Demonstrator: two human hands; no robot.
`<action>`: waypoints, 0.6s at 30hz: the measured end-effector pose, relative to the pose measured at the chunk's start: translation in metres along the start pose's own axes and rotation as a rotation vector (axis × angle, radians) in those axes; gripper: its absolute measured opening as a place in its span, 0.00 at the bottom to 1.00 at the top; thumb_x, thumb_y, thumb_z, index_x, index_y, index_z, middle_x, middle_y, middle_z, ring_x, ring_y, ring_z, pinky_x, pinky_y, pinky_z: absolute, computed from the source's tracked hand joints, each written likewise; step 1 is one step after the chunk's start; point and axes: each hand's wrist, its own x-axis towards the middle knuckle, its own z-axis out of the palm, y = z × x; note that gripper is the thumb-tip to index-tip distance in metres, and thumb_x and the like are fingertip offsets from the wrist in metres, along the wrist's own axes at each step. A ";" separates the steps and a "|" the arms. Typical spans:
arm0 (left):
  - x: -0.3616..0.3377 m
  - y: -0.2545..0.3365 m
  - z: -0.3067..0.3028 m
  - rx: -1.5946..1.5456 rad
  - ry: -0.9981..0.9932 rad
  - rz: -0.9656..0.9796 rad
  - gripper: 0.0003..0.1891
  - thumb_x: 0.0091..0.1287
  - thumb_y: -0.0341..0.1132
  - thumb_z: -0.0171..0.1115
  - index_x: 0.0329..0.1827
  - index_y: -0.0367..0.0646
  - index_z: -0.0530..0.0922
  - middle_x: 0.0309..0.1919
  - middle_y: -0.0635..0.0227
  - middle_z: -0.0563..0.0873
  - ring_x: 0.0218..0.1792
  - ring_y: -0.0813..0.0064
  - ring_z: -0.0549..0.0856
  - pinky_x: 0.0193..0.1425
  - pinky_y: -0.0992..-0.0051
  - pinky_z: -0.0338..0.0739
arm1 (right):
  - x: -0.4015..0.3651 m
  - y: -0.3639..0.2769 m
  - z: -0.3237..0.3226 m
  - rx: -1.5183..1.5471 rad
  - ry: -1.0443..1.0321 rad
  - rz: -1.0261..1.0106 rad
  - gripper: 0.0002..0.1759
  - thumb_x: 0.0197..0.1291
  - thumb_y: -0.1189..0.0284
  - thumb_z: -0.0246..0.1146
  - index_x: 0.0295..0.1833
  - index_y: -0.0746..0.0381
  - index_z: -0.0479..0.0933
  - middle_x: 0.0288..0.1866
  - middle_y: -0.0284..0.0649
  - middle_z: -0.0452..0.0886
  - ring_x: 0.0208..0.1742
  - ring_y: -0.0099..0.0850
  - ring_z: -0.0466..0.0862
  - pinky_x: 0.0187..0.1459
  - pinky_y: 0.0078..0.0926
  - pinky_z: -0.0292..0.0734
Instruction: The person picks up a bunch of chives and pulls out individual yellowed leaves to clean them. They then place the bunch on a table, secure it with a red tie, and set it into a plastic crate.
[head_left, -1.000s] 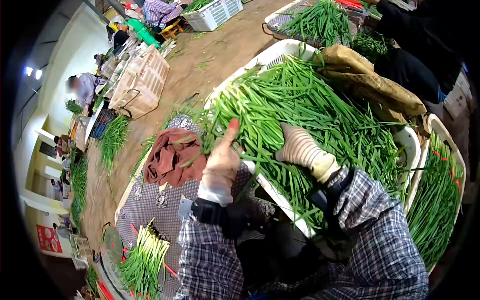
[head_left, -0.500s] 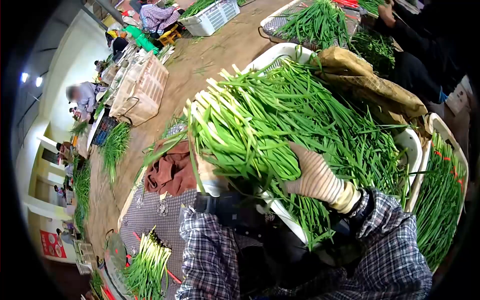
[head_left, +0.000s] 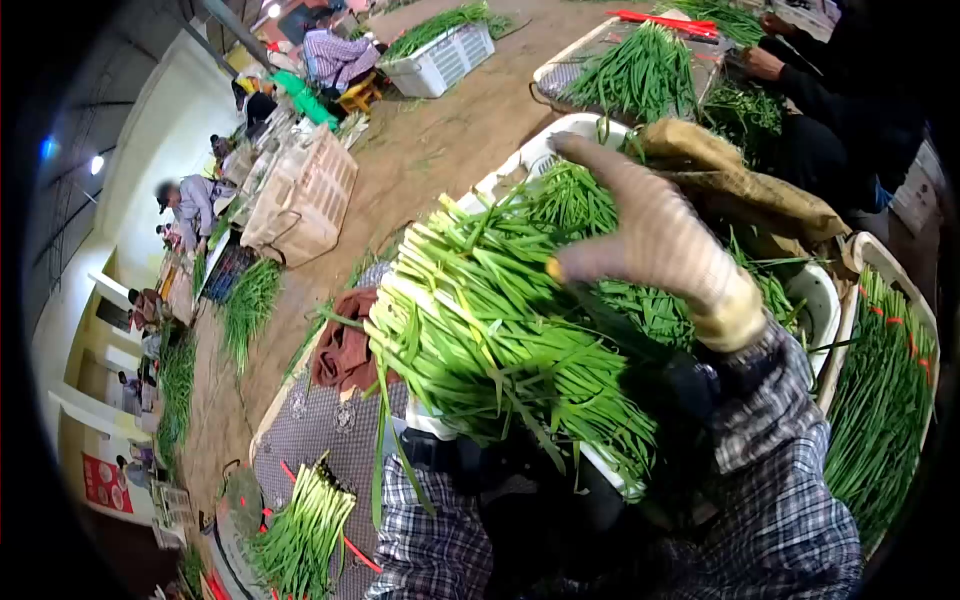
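A big bunch of garlic chives (head_left: 520,340), pale stem ends toward the upper left, lies in front of me over the near edge of a white crate (head_left: 575,125). My right hand (head_left: 660,240), in a striped glove, is raised over the leaves with thumb and fingers spread, holding nothing. More loose chives fill the crate under it. My left sleeve (head_left: 430,535) reaches up to the near side of the bunch; the left hand itself is hidden there. On the patterned mat to the left rests a smaller bunch of chives (head_left: 305,530).
Red ties lie beside the smaller bunch. A brown cloth (head_left: 345,350) sits beyond the mat (head_left: 310,430). At right stands a basket of tied chives (head_left: 880,380). A person's hands (head_left: 765,62) are at the upper right; others sit along the left wall by crates (head_left: 310,195).
My right hand has let go of the leaf side of the bunch and lifted up and away, opening. The chives have spread lower over the crate edge. The camera view has shifted slightly.
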 end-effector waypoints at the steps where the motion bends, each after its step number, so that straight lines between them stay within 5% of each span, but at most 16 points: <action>1: -0.002 0.001 -0.003 -0.016 0.065 -0.041 0.17 0.69 0.31 0.43 0.60 0.37 0.67 0.48 0.57 0.78 0.44 0.70 0.81 0.41 0.76 0.80 | 0.023 0.014 0.015 0.051 -0.020 0.047 0.46 0.42 0.54 0.73 0.64 0.66 0.64 0.65 0.47 0.67 0.65 0.33 0.68 0.65 0.31 0.61; 3: -0.006 0.002 -0.006 -0.019 0.152 -0.083 0.17 0.70 0.31 0.42 0.59 0.37 0.68 0.48 0.56 0.79 0.44 0.71 0.80 0.41 0.76 0.80 | 0.057 0.051 0.052 0.892 -0.247 0.384 0.38 0.52 0.53 0.66 0.62 0.65 0.66 0.62 0.44 0.71 0.61 0.32 0.71 0.63 0.29 0.64; 4: -0.010 0.006 -0.006 -0.001 0.156 -0.075 0.17 0.70 0.31 0.42 0.59 0.37 0.68 0.48 0.56 0.79 0.44 0.71 0.80 0.41 0.76 0.80 | 0.060 0.053 0.064 0.893 -0.245 0.373 0.38 0.52 0.53 0.66 0.62 0.65 0.66 0.62 0.44 0.71 0.61 0.32 0.71 0.63 0.29 0.64; 7: -0.041 0.011 -0.012 0.087 0.053 0.012 0.17 0.70 0.31 0.41 0.59 0.37 0.68 0.47 0.56 0.79 0.44 0.71 0.80 0.42 0.76 0.80 | 0.050 0.047 0.097 2.225 -0.598 1.020 0.31 0.59 0.52 0.60 0.58 0.64 0.70 0.56 0.39 0.76 0.55 0.26 0.75 0.59 0.24 0.68; 8: -0.056 0.011 -0.012 0.110 -0.008 0.046 0.17 0.70 0.31 0.41 0.59 0.37 0.68 0.47 0.56 0.79 0.44 0.71 0.80 0.42 0.76 0.80 | 0.039 0.041 0.100 1.581 -0.725 0.581 0.31 0.60 0.52 0.59 0.59 0.65 0.70 0.57 0.38 0.76 0.55 0.27 0.75 0.60 0.24 0.66; 9: -0.069 0.012 -0.015 0.119 -0.043 0.058 0.17 0.70 0.31 0.41 0.58 0.37 0.69 0.47 0.56 0.79 0.44 0.71 0.80 0.42 0.76 0.80 | 0.047 0.066 0.117 2.022 -0.775 0.823 0.33 0.60 0.51 0.58 0.61 0.66 0.67 0.60 0.39 0.73 0.57 0.27 0.73 0.61 0.25 0.66; 10: -0.085 0.012 -0.015 0.124 -0.044 0.064 0.17 0.70 0.31 0.41 0.58 0.37 0.69 0.47 0.56 0.79 0.44 0.71 0.80 0.42 0.76 0.80 | 0.042 0.061 0.118 1.881 -0.813 0.668 0.36 0.59 0.49 0.58 0.63 0.65 0.66 0.61 0.38 0.73 0.57 0.27 0.72 0.61 0.24 0.65; 12: -0.136 0.017 -0.010 0.042 0.163 -0.132 0.20 0.63 0.35 0.56 0.57 0.37 0.70 0.46 0.59 0.81 0.39 0.68 0.82 0.40 0.75 0.80 | 0.032 0.066 0.125 1.509 -0.859 0.336 0.41 0.54 0.46 0.61 0.65 0.64 0.63 0.61 0.40 0.71 0.60 0.28 0.69 0.64 0.27 0.62; 13: -0.144 0.022 -0.006 -0.004 0.273 -0.227 0.24 0.60 0.37 0.63 0.57 0.36 0.70 0.46 0.61 0.81 0.37 0.67 0.84 0.39 0.74 0.80 | 0.030 0.030 0.093 1.227 -0.886 0.444 0.49 0.50 0.43 0.63 0.68 0.65 0.58 0.65 0.42 0.67 0.64 0.29 0.66 0.66 0.29 0.57; 16: -0.168 0.062 -0.014 -0.380 0.385 -0.517 0.26 0.60 0.38 0.62 0.59 0.36 0.67 0.49 0.60 0.79 0.43 0.65 0.81 0.44 0.70 0.78 | 0.025 0.026 0.108 1.150 -0.948 0.172 0.62 0.42 0.40 0.67 0.72 0.66 0.47 0.70 0.45 0.58 0.69 0.32 0.58 0.69 0.30 0.48; 18: -0.165 0.093 -0.028 -0.662 0.391 -0.627 0.27 0.61 0.39 0.62 0.61 0.36 0.66 0.51 0.59 0.77 0.47 0.64 0.79 0.48 0.67 0.77 | 0.024 0.037 0.121 0.907 -0.900 -0.077 0.56 0.47 0.45 0.66 0.72 0.67 0.47 0.68 0.48 0.62 0.66 0.34 0.62 0.67 0.29 0.53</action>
